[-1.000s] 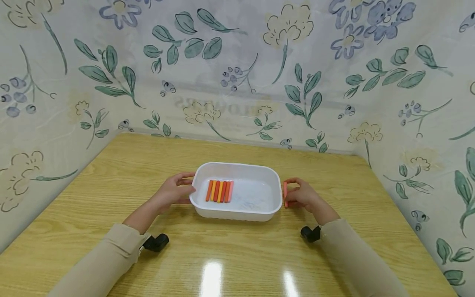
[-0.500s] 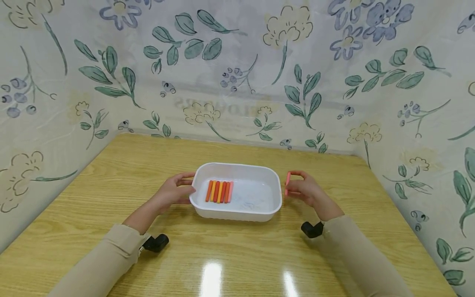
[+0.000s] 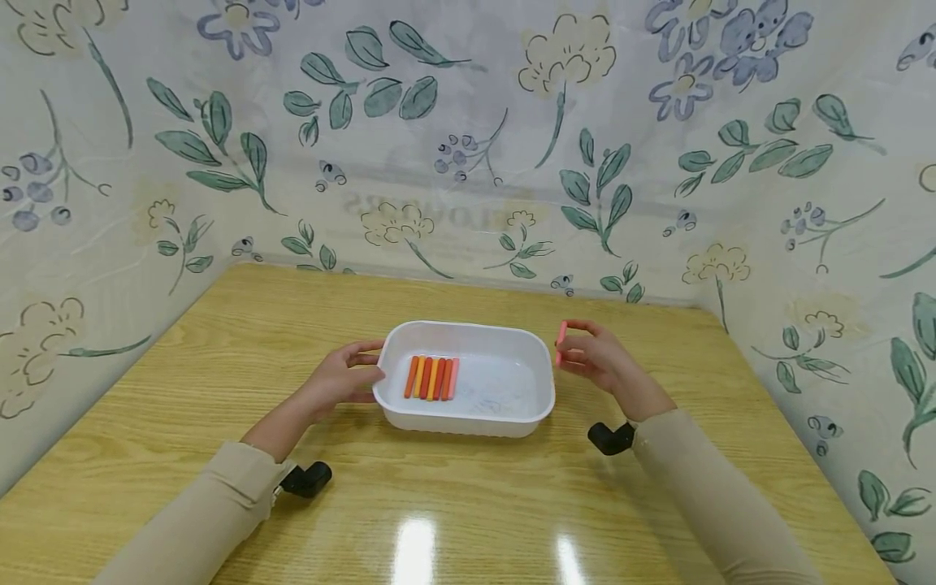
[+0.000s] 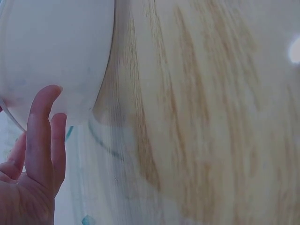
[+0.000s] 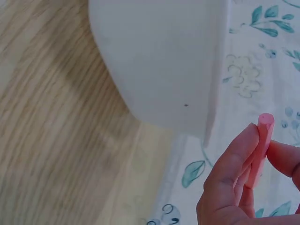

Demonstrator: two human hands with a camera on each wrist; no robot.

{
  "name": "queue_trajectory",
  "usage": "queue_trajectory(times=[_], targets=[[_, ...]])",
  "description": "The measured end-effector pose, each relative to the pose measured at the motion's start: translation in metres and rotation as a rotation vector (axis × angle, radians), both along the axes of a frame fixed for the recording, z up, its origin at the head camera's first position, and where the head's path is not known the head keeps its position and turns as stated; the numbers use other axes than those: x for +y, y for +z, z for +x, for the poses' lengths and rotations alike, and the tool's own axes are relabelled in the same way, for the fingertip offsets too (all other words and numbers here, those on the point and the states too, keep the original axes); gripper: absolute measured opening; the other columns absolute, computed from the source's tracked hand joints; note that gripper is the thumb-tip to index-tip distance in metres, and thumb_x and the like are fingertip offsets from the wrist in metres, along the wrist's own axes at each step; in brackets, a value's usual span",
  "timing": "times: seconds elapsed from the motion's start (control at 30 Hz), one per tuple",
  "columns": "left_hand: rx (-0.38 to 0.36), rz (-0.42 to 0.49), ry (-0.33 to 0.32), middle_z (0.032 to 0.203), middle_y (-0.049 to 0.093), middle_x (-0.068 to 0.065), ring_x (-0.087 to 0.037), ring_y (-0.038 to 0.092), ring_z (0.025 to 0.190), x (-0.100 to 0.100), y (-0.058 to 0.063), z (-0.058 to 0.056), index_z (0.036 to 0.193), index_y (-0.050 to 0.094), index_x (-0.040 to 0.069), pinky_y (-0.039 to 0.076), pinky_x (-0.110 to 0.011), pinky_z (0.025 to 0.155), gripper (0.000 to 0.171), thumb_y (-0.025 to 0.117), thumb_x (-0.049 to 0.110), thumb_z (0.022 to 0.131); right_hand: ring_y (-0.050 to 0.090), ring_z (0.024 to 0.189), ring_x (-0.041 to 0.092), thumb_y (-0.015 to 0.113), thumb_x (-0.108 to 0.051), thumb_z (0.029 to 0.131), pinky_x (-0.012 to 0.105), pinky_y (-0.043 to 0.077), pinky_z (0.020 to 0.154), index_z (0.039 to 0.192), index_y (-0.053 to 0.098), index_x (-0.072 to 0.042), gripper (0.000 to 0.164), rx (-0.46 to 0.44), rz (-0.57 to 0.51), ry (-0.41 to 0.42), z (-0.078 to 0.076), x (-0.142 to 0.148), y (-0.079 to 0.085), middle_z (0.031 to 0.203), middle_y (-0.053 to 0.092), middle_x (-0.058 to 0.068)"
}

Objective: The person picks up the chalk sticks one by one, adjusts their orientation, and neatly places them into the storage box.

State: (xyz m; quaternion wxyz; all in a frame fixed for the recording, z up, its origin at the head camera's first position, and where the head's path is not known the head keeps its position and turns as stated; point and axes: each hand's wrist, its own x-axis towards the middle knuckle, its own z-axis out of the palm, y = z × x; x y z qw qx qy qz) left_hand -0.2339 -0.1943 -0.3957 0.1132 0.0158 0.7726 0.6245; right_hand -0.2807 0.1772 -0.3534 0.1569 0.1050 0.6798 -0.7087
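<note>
A white plastic basin [image 3: 504,421] sits on the table, with a row of several red, orange and pink crayons [image 3: 431,379] lying side by side in its left half. My left hand [image 3: 342,375] holds the basin's left end, thumb at the rim and fingers along the outer wall, as the left wrist view also shows. Off the basin's right end, my right hand [image 3: 603,357] pinches one pink crayon [image 5: 260,150] between thumb and fingers. The crayon stands nearly upright, beside the far right corner of the rim and outside the basin.
The wood-grain table [image 3: 329,536] reaches back to a floral cloth [image 3: 468,203] that rises behind and along both sides. A black wrist-mounted device [image 3: 307,479] sticks out from the left sleeve, and another black device [image 3: 610,439] from the right one.
My right hand has lifted the pink crayon and carried it away from me, up along the basin's right end. The left hand and the basin stay where they were.
</note>
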Motion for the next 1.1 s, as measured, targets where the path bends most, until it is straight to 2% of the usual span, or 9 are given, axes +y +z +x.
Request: queue_trajectory(times=[0.4, 0.83, 1.1], targets=[[-0.002, 0.001, 0.002, 0.136, 0.034, -0.029, -0.043, 0.048, 0.113, 0.0, 0.001, 0.001, 0.143, 0.029, 0.0, 0.054, -0.045, 0.077, 0.061, 0.055, 0.003, 0.088, 0.06, 0.079, 0.021, 0.059, -0.001, 0.088, 0.029, 0.056, 0.074, 0.141, 0.034, -0.012, 0.06, -0.036, -0.006, 0.028, -0.007, -0.028, 0.017, 0.115, 0.05, 0.016], [0.002, 0.0, -0.005, 0.135, 0.034, -0.029, -0.043, 0.048, 0.114, 0.001, 0.001, 0.0, 0.143, 0.028, 0.0, 0.054, -0.044, 0.077, 0.06, 0.054, 0.004, 0.089, 0.058, 0.099, 0.029, 0.059, -0.002, 0.088, 0.035, 0.054, 0.081, 0.135, 0.042, -0.012, 0.051, -0.108, -0.039, 0.048, -0.019, -0.062, 0.024, 0.116, 0.053, 0.014], [-0.003, -0.005, -0.001, 0.136, 0.034, -0.029, -0.044, 0.047, 0.114, 0.0, 0.002, 0.001, 0.143, 0.028, 0.0, 0.054, -0.045, 0.077, 0.061, 0.055, 0.003, 0.088, 0.058, 0.091, 0.026, 0.06, 0.0, 0.088, 0.034, 0.054, 0.08, 0.131, 0.049, -0.007, 0.045, -0.177, -0.044, 0.1, -0.027, -0.078, 0.021, 0.11, 0.055, 0.012]])
